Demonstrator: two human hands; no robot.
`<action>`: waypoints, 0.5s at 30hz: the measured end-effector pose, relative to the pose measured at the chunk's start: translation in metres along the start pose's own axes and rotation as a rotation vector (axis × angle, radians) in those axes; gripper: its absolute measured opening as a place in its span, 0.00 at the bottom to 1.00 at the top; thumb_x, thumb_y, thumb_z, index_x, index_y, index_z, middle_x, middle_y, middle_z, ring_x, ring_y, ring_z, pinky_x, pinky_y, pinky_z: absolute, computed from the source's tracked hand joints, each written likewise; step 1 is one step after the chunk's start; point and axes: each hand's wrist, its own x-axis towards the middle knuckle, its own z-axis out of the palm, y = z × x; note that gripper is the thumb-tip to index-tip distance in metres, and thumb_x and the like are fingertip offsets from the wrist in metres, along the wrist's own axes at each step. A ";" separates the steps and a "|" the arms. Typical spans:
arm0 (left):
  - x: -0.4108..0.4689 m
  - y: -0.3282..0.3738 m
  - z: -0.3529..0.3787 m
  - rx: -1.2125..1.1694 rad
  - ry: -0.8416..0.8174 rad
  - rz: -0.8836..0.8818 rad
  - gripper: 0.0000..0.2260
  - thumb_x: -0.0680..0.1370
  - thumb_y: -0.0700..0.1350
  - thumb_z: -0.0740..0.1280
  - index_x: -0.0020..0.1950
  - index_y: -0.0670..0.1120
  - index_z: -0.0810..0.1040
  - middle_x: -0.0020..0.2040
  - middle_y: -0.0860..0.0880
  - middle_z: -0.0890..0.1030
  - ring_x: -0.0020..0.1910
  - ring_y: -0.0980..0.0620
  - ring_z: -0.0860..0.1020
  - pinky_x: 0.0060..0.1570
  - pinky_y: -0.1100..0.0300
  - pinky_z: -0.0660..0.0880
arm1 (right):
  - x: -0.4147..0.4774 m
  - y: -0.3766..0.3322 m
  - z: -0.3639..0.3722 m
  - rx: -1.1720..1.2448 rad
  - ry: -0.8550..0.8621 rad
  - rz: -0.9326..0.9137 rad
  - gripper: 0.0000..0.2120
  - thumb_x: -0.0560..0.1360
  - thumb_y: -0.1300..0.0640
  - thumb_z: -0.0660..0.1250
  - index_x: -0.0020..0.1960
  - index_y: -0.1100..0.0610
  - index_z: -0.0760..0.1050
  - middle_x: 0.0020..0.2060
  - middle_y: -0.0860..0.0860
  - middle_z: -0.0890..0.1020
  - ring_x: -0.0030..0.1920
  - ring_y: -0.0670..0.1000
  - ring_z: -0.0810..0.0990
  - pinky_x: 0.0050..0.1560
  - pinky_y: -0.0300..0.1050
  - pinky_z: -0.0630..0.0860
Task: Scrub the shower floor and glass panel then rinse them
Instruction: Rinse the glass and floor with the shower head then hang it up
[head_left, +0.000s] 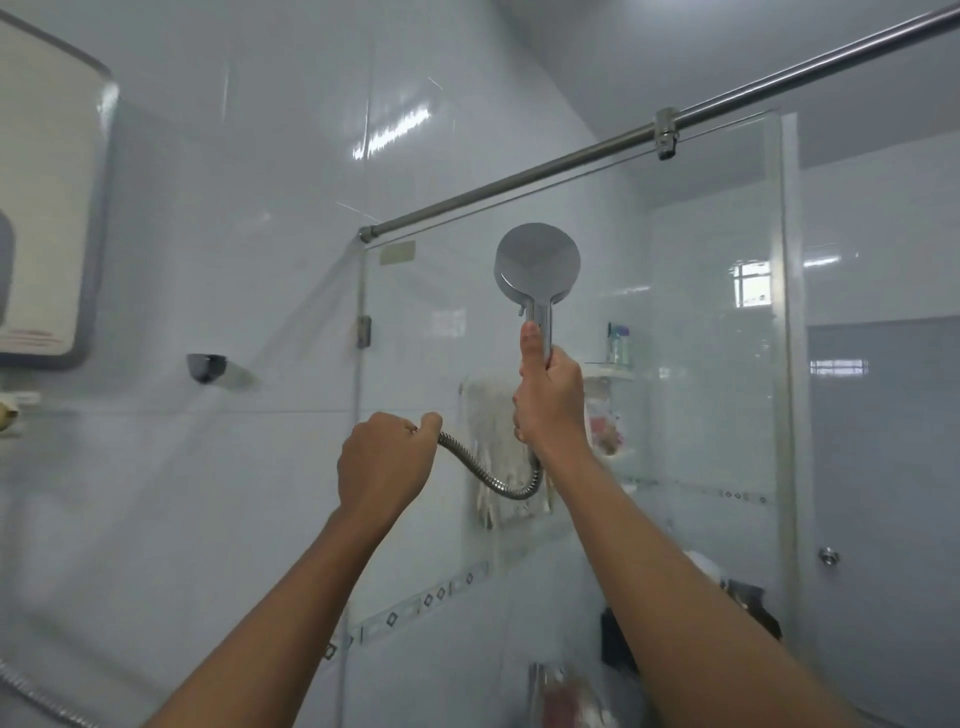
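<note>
My right hand (550, 402) grips the handle of a chrome shower head (536, 265) and holds it up high, its round face turned toward the glass panel (701, 312). My left hand (384, 462) holds the ribbed metal hose (488, 480), which loops between both hands. The glass panel stands ahead and to the right, under a steel bar (519, 179). Thin water streaks cross the white tiled wall (234, 234). The shower floor is out of view.
A white water heater (49, 208) hangs at the upper left. A chrome wall holder (207, 367) sits on the left wall. Behind the glass are a hanging towel (493, 431), a corner shelf with bottles (615, 358) and dark items lower down.
</note>
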 end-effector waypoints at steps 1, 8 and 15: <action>0.006 -0.004 -0.001 -0.005 0.001 -0.003 0.23 0.77 0.54 0.63 0.25 0.45 0.63 0.23 0.49 0.66 0.25 0.47 0.67 0.29 0.57 0.64 | 0.004 0.001 0.007 -0.001 0.007 0.003 0.39 0.62 0.14 0.53 0.37 0.52 0.66 0.28 0.52 0.70 0.30 0.54 0.69 0.34 0.53 0.69; 0.040 -0.040 -0.008 -0.022 0.005 0.009 0.22 0.77 0.54 0.63 0.27 0.45 0.63 0.24 0.49 0.64 0.25 0.48 0.64 0.29 0.57 0.63 | 0.021 0.012 0.059 -0.020 0.005 -0.012 0.38 0.64 0.16 0.52 0.37 0.53 0.65 0.29 0.51 0.69 0.31 0.53 0.68 0.33 0.52 0.69; 0.065 -0.068 -0.015 -0.040 0.009 0.016 0.25 0.80 0.56 0.61 0.28 0.45 0.61 0.25 0.49 0.64 0.25 0.48 0.64 0.29 0.57 0.61 | 0.046 0.022 0.104 -0.035 0.025 -0.002 0.32 0.71 0.22 0.54 0.36 0.52 0.63 0.29 0.49 0.68 0.31 0.53 0.69 0.33 0.51 0.70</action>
